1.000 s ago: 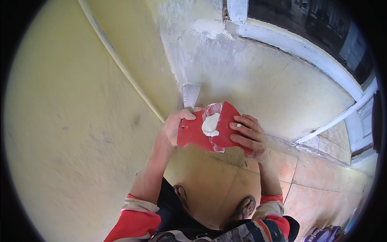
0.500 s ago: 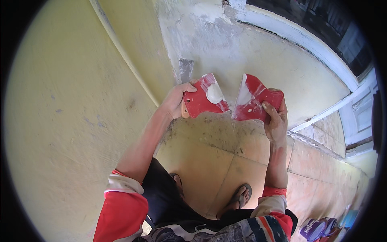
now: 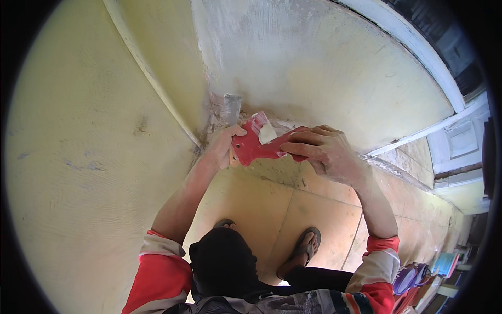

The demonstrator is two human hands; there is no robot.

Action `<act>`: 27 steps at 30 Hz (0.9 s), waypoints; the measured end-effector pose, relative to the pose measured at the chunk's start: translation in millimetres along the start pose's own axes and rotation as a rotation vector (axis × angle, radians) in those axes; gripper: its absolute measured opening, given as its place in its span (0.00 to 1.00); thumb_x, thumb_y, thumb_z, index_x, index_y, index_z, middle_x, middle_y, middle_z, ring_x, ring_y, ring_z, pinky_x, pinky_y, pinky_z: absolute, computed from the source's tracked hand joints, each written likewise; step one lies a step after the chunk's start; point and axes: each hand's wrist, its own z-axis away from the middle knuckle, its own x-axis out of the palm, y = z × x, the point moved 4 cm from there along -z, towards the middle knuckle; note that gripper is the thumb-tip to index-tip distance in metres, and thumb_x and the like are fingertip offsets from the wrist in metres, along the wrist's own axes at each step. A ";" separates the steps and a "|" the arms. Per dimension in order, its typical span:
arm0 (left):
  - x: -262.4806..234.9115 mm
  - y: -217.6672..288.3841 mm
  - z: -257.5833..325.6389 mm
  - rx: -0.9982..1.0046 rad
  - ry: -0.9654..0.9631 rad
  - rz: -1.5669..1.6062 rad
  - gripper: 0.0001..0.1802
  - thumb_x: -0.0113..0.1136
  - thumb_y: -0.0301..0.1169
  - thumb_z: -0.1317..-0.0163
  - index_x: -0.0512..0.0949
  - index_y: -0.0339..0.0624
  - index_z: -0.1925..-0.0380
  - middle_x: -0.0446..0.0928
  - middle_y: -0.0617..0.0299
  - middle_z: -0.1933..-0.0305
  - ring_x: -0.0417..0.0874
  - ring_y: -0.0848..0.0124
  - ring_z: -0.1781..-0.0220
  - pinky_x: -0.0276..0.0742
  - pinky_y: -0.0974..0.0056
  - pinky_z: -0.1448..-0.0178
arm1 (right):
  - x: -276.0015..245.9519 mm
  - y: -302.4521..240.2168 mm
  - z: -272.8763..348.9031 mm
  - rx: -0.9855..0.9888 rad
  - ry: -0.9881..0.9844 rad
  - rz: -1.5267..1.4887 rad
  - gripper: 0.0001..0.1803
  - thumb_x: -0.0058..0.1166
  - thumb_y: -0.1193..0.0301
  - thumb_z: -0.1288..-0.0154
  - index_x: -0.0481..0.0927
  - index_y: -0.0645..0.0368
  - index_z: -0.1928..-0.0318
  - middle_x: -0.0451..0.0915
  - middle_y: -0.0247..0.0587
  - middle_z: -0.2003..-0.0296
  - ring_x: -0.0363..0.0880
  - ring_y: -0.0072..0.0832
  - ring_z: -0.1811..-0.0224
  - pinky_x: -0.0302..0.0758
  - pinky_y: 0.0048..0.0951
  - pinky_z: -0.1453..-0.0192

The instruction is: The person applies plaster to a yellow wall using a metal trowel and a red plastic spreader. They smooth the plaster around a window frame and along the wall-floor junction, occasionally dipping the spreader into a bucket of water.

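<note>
My left hand grips a red plastic putty spreader by its holed end. White putty sits on its far edge. Held in the same hand is a putty knife, its grey blade sticking up past the thumb and a bit of its pale orange handle showing below. My right hand is closed over a second red spreader, fingers on top. This one's edge meets the left spreader beside the putty; the fingers cover much of it.
A yellowish wall with a raised strip rises at left. Ahead is a partly whitened wall, meeting the tiled floor in a rough, crumbly corner. Purple containers stand at lower right, near a white door. My sandalled feet are below.
My right hand has moved left and turned over, bringing its spreader against the left one. Both hands sit slightly lower in view, and the view has shifted.
</note>
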 end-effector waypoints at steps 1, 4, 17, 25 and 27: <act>-2.8 -4.4 -2.4 -0.009 -0.020 0.017 0.20 0.55 0.29 0.37 0.74 0.35 0.46 0.82 0.53 0.54 0.87 0.63 0.58 0.88 0.56 0.51 | 10.9 -0.7 -1.8 -0.015 -0.003 0.058 0.21 0.61 0.70 0.37 0.83 0.43 0.43 0.85 0.31 0.48 0.83 0.37 0.44 0.80 0.40 0.41; -14.6 -16.1 -9.0 -0.009 -0.068 0.079 0.20 0.55 0.29 0.37 0.73 0.35 0.45 0.82 0.53 0.53 0.87 0.63 0.57 0.87 0.56 0.50 | 39.5 -0.4 -2.8 0.013 -0.074 0.089 0.25 0.61 0.73 0.40 0.82 0.43 0.40 0.83 0.34 0.44 0.83 0.39 0.43 0.80 0.42 0.41; -74.7 -101.4 -37.1 -0.161 0.051 0.081 0.21 0.54 0.32 0.36 0.72 0.39 0.43 0.82 0.53 0.52 0.87 0.61 0.56 0.87 0.55 0.53 | 71.1 34.2 20.9 0.360 -0.469 -0.398 0.19 0.56 0.79 0.35 0.85 0.52 0.44 0.87 0.42 0.50 0.85 0.42 0.49 0.80 0.40 0.42; -63.1 -92.9 -13.6 -0.071 0.137 0.158 0.21 0.57 0.33 0.36 0.74 0.37 0.44 0.83 0.53 0.49 0.87 0.62 0.53 0.86 0.54 0.49 | 194.6 85.5 136.2 0.700 0.691 -1.922 0.22 0.60 0.81 0.38 0.79 0.63 0.42 0.86 0.43 0.51 0.85 0.34 0.48 0.82 0.36 0.41; -66.2 -77.7 -5.2 0.055 0.150 0.203 0.22 0.57 0.32 0.37 0.75 0.36 0.44 0.83 0.53 0.47 0.87 0.61 0.50 0.85 0.54 0.45 | 227.9 62.1 122.4 0.636 1.067 -2.101 0.24 0.61 0.79 0.38 0.77 0.61 0.40 0.85 0.40 0.51 0.85 0.34 0.48 0.83 0.36 0.42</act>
